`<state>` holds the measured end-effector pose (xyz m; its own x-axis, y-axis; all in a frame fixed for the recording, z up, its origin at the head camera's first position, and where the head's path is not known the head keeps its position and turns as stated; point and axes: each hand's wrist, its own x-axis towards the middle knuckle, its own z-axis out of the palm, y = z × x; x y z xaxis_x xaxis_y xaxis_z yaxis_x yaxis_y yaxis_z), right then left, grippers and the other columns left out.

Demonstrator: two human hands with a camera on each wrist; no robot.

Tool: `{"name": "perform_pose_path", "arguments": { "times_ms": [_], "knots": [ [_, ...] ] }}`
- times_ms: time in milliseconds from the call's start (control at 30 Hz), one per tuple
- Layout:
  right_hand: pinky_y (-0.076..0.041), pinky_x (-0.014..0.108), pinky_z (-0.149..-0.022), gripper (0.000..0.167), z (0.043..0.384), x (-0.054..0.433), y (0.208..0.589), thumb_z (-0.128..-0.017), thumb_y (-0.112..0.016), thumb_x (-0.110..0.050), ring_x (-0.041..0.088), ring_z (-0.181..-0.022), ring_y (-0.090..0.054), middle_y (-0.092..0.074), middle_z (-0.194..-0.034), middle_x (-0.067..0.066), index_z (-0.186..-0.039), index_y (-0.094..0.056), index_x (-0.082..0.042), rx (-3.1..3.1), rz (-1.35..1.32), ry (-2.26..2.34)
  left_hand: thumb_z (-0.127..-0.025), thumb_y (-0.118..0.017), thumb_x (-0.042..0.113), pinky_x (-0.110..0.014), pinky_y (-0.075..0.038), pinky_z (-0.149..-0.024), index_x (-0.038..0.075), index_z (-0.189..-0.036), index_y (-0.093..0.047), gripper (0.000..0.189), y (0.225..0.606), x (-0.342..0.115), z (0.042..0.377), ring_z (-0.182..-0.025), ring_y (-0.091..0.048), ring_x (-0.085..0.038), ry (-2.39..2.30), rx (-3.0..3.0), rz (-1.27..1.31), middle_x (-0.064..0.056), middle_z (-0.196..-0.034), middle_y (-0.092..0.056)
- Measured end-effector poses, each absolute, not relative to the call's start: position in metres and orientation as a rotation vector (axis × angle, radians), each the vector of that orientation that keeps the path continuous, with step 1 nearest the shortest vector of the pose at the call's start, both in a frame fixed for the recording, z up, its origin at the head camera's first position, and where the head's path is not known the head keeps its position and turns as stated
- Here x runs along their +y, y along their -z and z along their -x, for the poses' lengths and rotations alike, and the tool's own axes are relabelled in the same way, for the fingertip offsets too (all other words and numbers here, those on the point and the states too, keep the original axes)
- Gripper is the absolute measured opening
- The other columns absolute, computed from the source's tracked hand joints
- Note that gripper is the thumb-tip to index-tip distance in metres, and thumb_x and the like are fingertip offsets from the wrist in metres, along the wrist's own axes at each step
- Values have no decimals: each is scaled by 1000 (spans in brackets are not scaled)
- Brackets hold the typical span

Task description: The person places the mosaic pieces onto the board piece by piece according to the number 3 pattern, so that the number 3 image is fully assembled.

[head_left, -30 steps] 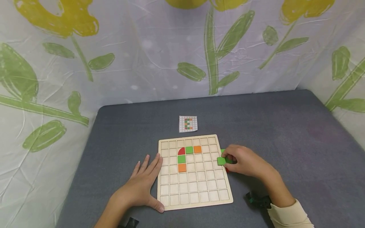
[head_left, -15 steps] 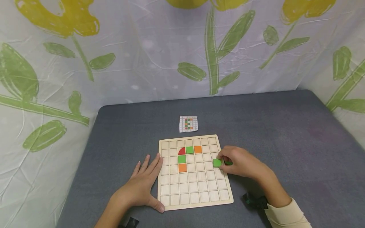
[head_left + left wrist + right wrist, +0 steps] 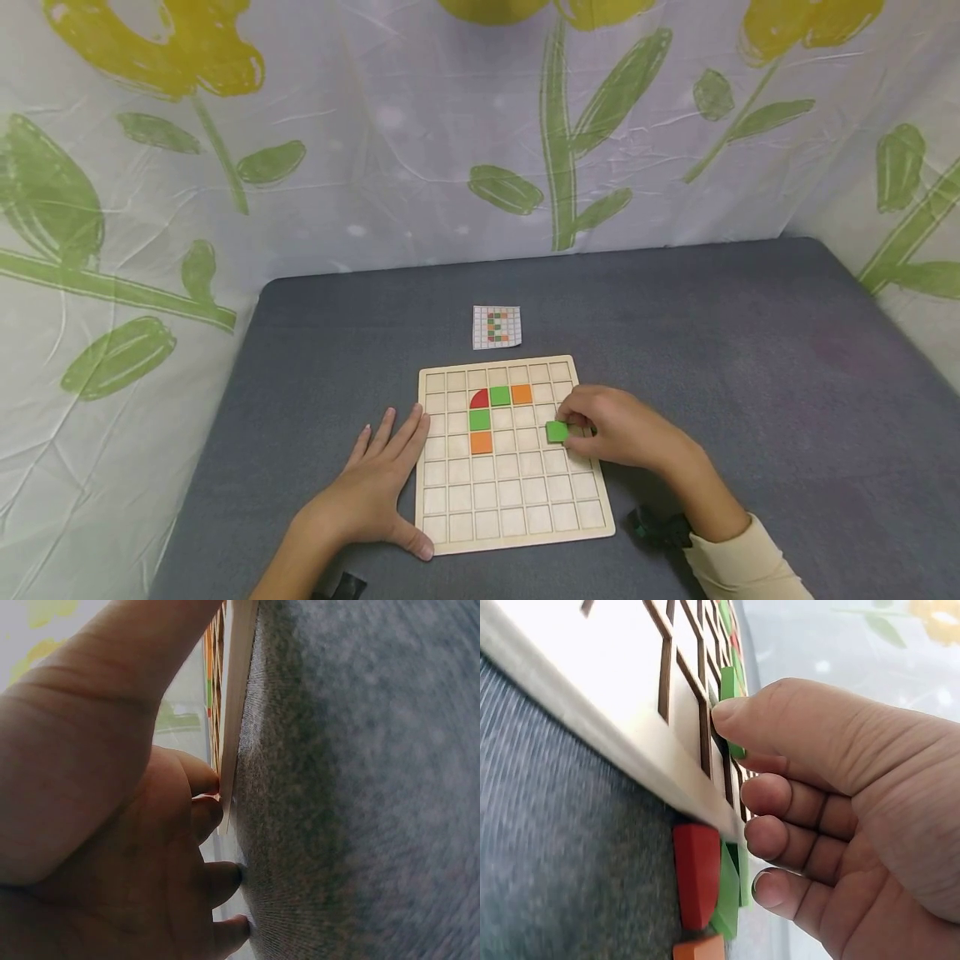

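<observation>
My right hand [image 3: 618, 427] pinches a green square tile [image 3: 556, 432] between thumb and fingers, over the right-hand columns of a wooden grid board [image 3: 497, 500]. In the right wrist view the same green tile [image 3: 728, 684] stands close over the grid, held at its edge. My left hand [image 3: 371, 483] lies with fingers spread along the board's left edge, its thumb at the lower left corner. Set in the board are a red quarter-round tile [image 3: 480, 400], two green tiles, one of them the upper green tile [image 3: 499, 396], and two orange tiles, including the lower orange tile [image 3: 482, 442].
Beside the board's right edge lie a red piece [image 3: 697, 874], green pieces [image 3: 726, 900] and an orange piece [image 3: 700, 949], mostly hidden by my right hand in the head view. Behind the board lies a small printed pattern card [image 3: 497, 327] on the grey table [image 3: 360, 333].
My right hand has carried the green tile leftward from the board's right edge to over the grid. The left hand stays at the board's left edge.
</observation>
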<state>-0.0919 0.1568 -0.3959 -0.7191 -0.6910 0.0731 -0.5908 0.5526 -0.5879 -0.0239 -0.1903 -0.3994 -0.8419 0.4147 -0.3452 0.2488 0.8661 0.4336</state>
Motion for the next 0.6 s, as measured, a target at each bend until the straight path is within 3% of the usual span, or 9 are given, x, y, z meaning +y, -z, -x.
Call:
{"name": "perform_pose_path", "arguments": {
  "times_ms": [600],
  "knots": [
    [-39,23,-61,14,97,127,398,-78,-74,-4,7,-70,-46,-51,-75,-5,-87,-68,-12,2583,1171,900,-40,-85,79,-62,0,-116,12,-162,-12,157,400,-190,25,-151,5,-37,-520,2612,-483,-3,-168,0]
  ]
}}
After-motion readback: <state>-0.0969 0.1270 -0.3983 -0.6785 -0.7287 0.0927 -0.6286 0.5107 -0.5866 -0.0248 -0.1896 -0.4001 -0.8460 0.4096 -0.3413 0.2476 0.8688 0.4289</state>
